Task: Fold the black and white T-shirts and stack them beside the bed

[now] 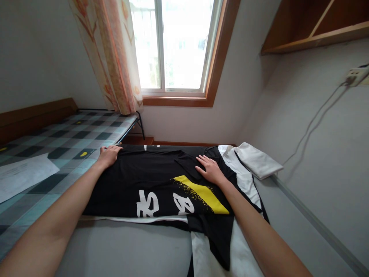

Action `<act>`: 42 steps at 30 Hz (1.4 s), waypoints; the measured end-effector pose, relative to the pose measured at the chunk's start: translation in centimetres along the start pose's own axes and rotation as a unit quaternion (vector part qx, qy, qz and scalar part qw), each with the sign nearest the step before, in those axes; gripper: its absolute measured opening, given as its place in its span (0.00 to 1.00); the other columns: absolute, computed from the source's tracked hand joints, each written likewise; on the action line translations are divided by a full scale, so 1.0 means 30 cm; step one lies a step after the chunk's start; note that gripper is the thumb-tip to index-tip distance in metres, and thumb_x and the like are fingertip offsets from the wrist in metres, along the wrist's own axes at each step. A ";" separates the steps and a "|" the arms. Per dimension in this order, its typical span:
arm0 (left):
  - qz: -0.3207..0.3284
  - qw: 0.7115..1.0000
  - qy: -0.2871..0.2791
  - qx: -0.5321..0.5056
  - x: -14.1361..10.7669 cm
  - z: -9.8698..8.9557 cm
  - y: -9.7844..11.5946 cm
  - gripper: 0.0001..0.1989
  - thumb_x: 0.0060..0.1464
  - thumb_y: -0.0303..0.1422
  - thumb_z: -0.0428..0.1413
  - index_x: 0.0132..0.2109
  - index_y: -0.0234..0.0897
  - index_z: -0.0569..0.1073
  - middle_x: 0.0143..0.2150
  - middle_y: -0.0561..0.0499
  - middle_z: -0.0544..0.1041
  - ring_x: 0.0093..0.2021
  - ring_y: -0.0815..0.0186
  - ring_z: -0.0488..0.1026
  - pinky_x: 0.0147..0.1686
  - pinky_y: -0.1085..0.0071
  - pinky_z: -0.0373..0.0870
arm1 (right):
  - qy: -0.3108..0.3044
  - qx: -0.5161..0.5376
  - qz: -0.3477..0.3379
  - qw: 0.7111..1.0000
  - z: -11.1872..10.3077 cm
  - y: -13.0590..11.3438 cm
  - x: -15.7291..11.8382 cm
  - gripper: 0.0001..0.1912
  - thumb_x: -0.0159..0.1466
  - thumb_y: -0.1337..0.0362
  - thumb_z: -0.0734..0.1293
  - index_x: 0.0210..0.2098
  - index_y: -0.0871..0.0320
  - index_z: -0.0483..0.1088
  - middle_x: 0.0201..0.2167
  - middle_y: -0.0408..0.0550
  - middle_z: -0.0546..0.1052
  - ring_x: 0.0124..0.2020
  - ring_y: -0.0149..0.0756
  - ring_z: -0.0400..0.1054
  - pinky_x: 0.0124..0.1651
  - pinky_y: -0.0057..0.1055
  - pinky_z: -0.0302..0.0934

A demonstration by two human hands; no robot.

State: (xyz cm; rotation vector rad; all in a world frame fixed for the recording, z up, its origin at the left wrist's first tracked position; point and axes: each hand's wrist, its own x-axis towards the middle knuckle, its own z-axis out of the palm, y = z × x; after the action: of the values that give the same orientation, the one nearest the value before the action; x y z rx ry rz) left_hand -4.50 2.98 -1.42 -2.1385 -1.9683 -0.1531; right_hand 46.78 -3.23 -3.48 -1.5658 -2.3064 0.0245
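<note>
A black T-shirt [129,173] with a yellow stripe and white lettering lies folded lengthwise across a grey surface. At its far left corner, my left hand [110,156] is closed on the hem, the fingertips partly hidden. My right hand [211,169] rests flat on the shirt's right part, fingers spread and holding nothing. One black sleeve [220,238] hangs toward me over a white cloth [198,250]. Beyond my right hand, a black and white garment [248,181] sticks out from under the shirt.
A folded white cloth [256,159] lies at the right by the wall. On the left, a checked mattress [95,134] bears a sheet of paper [25,175]. A cord [314,115] runs down from the wall socket. Behind are a curtain [115,57] and a window.
</note>
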 end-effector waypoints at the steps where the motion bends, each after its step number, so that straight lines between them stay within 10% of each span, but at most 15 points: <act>1: 0.003 1.000 0.007 0.001 -0.001 -0.001 0.000 0.25 0.54 0.24 0.43 0.55 0.41 0.72 0.57 0.41 0.73 0.58 0.50 0.65 0.56 0.47 0.53 | 0.012 0.004 0.001 1.000 0.003 0.001 0.001 0.28 0.67 0.51 0.58 0.63 0.55 0.62 0.64 0.52 0.64 0.66 0.45 0.53 0.64 0.45 0.49; 8: -0.007 0.999 0.042 0.017 0.000 -0.019 0.018 0.19 0.56 0.29 0.45 0.45 0.39 0.79 0.52 0.41 0.76 0.55 0.47 0.65 0.54 0.46 0.51 | 0.097 -0.038 0.085 0.991 -0.022 0.049 0.018 0.23 0.68 0.62 0.57 0.61 0.59 0.64 0.54 0.56 0.74 0.55 0.45 0.65 0.58 0.43 0.54; 18: -0.061 0.990 0.058 -0.109 -0.039 -0.067 -0.041 0.15 0.59 0.35 0.49 0.47 0.43 0.79 0.53 0.47 0.77 0.54 0.53 0.66 0.50 0.58 0.55 | -0.013 -0.105 0.236 0.966 -0.121 0.155 0.073 0.12 0.61 0.62 0.66 0.43 0.50 0.78 0.49 0.51 0.74 0.51 0.48 0.63 0.51 0.43 0.54; 31: -0.009 0.976 0.142 -0.166 -0.252 -0.214 -0.134 0.15 0.59 0.39 0.49 0.45 0.40 0.78 0.48 0.51 0.79 0.51 0.61 0.68 0.54 0.65 0.61 | 0.228 0.049 0.063 0.970 -0.235 0.143 -0.113 0.14 0.64 0.57 0.62 0.37 0.51 0.79 0.38 0.50 0.77 0.42 0.45 0.67 0.49 0.44 0.60; 37: 0.118 0.984 0.036 -0.126 -0.476 -0.172 -0.208 0.16 0.55 0.38 0.46 0.41 0.52 0.78 0.44 0.58 0.81 0.48 0.62 0.71 0.51 0.66 0.64 | 0.155 0.051 -0.054 0.985 -0.201 0.180 -0.351 0.12 0.65 0.59 0.62 0.37 0.51 0.79 0.35 0.49 0.76 0.40 0.42 0.68 0.47 0.41 0.62; 42: 0.122 0.988 0.003 -0.095 -0.529 -0.149 -0.170 0.16 0.56 0.37 0.45 0.42 0.51 0.77 0.46 0.55 0.80 0.49 0.63 0.72 0.52 0.67 0.64 | 0.138 -0.019 -0.050 0.989 -0.184 0.179 -0.367 0.12 0.65 0.62 0.62 0.40 0.53 0.78 0.37 0.50 0.77 0.42 0.43 0.68 0.49 0.42 0.60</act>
State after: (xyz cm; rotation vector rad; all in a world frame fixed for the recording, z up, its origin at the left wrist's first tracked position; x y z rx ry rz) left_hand -10.67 -13.09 -0.28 -2.4734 -1.7304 -0.3147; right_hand 56.83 -12.08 -2.49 -1.3717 -2.1726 -0.2481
